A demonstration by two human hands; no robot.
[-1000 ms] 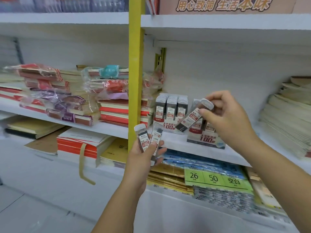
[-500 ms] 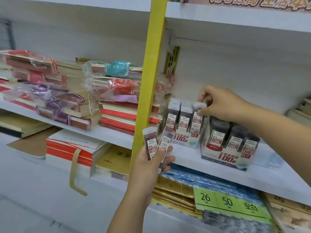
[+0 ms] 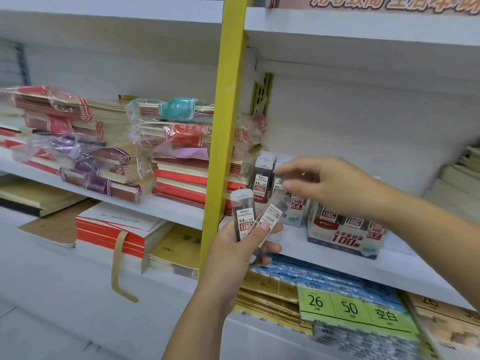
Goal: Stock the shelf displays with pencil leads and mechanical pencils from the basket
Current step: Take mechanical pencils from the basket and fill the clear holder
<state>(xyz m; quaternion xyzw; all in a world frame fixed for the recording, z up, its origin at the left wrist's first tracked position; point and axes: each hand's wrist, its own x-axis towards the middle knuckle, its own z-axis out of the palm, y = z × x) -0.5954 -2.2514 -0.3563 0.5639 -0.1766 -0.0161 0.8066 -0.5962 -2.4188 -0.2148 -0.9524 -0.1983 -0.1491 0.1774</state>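
My left hand grips two slim pencil lead cases, a dark one marked 0.5 and a second one tilted right, in front of the shelf. My right hand is blurred just above and right of them, fingers loosely spread with nothing in them that I can see. Behind it the 0.5 HB display box holds upright lead cases. The 0.7 HB display box with more cases stands to its right. No basket or mechanical pencils are in view.
A yellow upright post splits the shelving. Wrapped notebook stacks fill the left shelf. Paper stacks lie at the far right. Green price tags hang on the lower shelf, below the white shelf board.
My right hand set its lead case into the 0.5 HB display box, let go and has drawn back toward my left hand. My left hand still holds two cases.
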